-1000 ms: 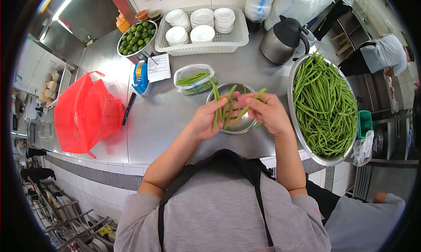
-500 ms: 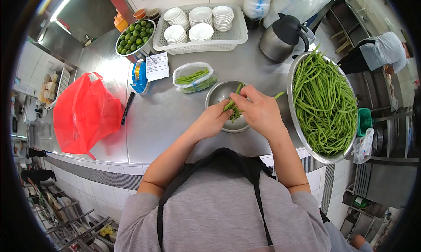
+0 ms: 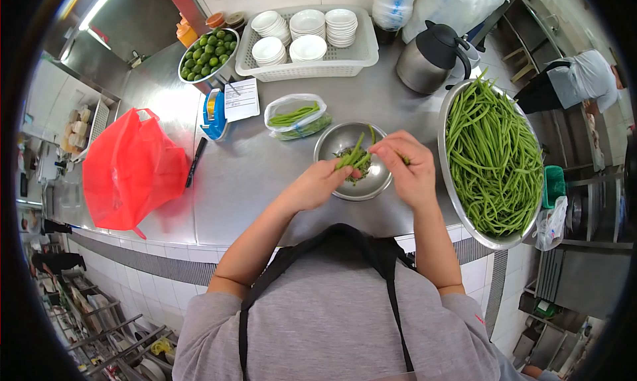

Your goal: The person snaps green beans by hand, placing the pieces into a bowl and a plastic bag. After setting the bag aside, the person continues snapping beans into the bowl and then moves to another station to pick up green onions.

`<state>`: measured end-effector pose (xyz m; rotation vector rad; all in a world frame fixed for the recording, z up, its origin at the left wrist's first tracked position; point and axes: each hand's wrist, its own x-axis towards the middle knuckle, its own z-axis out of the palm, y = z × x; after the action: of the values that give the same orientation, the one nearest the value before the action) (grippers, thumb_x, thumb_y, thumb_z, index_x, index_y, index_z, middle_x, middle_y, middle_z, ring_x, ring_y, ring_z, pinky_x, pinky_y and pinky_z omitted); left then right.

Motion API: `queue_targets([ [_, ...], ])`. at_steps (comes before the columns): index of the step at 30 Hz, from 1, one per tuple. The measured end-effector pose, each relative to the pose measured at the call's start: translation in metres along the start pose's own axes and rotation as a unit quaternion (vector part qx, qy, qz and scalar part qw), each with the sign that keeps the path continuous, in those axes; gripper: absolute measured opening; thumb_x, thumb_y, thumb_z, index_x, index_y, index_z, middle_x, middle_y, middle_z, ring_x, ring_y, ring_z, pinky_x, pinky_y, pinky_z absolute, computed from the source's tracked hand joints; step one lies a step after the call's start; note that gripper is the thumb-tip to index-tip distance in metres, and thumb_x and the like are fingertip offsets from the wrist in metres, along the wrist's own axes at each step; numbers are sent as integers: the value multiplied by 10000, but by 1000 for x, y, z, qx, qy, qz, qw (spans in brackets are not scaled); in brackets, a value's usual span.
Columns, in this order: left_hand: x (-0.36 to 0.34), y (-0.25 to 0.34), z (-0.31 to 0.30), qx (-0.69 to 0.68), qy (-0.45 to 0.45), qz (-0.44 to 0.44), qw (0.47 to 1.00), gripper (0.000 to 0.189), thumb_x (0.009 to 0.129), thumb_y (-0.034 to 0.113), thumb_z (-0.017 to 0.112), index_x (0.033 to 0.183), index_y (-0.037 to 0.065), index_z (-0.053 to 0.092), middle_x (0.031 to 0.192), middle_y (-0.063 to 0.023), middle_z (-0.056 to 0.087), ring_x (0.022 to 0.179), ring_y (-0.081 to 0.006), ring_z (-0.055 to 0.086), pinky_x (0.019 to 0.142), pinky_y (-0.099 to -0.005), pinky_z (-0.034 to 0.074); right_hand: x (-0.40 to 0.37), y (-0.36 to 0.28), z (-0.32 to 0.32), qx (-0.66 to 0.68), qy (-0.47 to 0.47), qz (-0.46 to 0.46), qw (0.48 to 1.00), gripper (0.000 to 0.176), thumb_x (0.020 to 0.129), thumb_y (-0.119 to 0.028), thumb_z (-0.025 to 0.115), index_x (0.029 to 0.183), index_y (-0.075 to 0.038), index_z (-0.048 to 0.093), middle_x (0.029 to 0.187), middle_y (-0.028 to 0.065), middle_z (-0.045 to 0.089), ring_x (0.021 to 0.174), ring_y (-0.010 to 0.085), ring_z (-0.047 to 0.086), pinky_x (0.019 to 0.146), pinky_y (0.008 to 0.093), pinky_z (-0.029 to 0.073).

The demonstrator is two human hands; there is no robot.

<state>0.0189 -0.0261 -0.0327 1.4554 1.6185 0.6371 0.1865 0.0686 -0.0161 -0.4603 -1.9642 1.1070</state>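
Note:
Over a small steel bowl (image 3: 379, 181) my left hand (image 3: 317, 183) is closed around several short green bean pieces (image 3: 358, 159). Just right of it, my right hand (image 3: 413, 170) pinches a green bean (image 3: 373, 135), one end of which sticks up from the fingertips. Small trimmings (image 3: 361, 172) lie in the bottom of the bowl. Long green beans (image 3: 492, 159) are heaped in a large steel bowl (image 3: 443, 172) to the right of my right hand. Behind the small bowl, a clear plastic bag (image 3: 313, 130) holds more bean pieces.
A red plastic bag (image 3: 129, 172), a black marker (image 3: 196, 162) and a blue tape dispenser (image 3: 213, 116) are at left. Farther back are a bowl of limes (image 3: 207, 57), a white basket (image 3: 361, 56) of small dishes and a steel jug (image 3: 424, 63). Another person (image 3: 574, 79) is at far right.
My right hand has moved right, away from my left hand. The long bean end that stuck out right of my right hand no longer shows. More bean pieces show at my left fingers.

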Motion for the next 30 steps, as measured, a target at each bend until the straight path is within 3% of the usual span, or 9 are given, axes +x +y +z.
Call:
queue_targets([
  [1,7,-17,6,-277,-34,-17,960,276,922,192,400,1087,7,520,826,-172,620,786,-300,609,686,-424,461,3,-4,-4,-46,-34,68,996,208,777,-88,606,972,-19,623,745,91,595,624,197,581,540,278,448],
  [2,11,-33,11,-532,-65,-34,844,291,928,174,391,1148,18,498,878,-139,627,821,-261,616,717,-399,477,2,-6,-5,-91,-68,137,984,213,782,-91,602,975,-4,624,750,111,608,631,192,584,552,273,448],
  [3,15,-37,14,-531,-63,-37,844,291,928,174,391,1148,18,498,878,-139,627,821,-261,616,717,-399,477,-3,2,-1,-88,-68,138,984,213,782,-91,602,975,-4,624,750,111,608,631,192,584,552,273,448],
  [5,24,-38,19,-706,20,39,706,337,926,178,408,1239,52,417,1088,-91,577,985,-258,571,889,-407,443,-15,23,8,-171,-87,123,974,182,776,-124,626,899,8,642,742,133,609,630,205,587,580,291,454],
  [8,23,-29,15,-744,38,50,665,365,934,162,385,1285,67,369,1201,-129,516,1159,-281,466,1025,-421,337,-11,2,15,-106,-37,186,976,187,756,-126,653,896,-2,654,699,93,599,589,151,539,561,282,422],
  [12,24,-23,15,-773,9,91,628,362,935,152,382,1287,70,372,1273,-140,460,1212,-285,414,1031,-428,323,-17,5,13,-72,-146,248,955,179,757,-127,650,889,-8,655,703,102,606,579,153,543,550,290,425],
  [18,22,-12,17,-746,52,96,657,319,939,152,368,1247,78,411,1309,-142,424,1241,-283,377,1033,-417,314,-20,2,23,-30,-23,220,975,136,746,-137,655,798,-11,646,728,124,613,608,248,594,550,329,453],
  [21,21,-5,21,-723,48,106,681,271,942,166,371,1183,82,458,1327,-146,406,1251,-278,364,1034,-409,310,-18,-2,30,-110,-37,108,987,99,740,-102,651,777,-12,636,708,109,594,589,236,582,533,310,443],
  [30,20,-13,20,-778,106,102,611,198,944,208,391,1051,92,511,1261,-150,478,1212,-261,420,1015,-395,342,-12,7,16,-17,82,96,992,29,742,-28,618,769,-16,621,670,85,561,551,192,538,518,263,417],
])
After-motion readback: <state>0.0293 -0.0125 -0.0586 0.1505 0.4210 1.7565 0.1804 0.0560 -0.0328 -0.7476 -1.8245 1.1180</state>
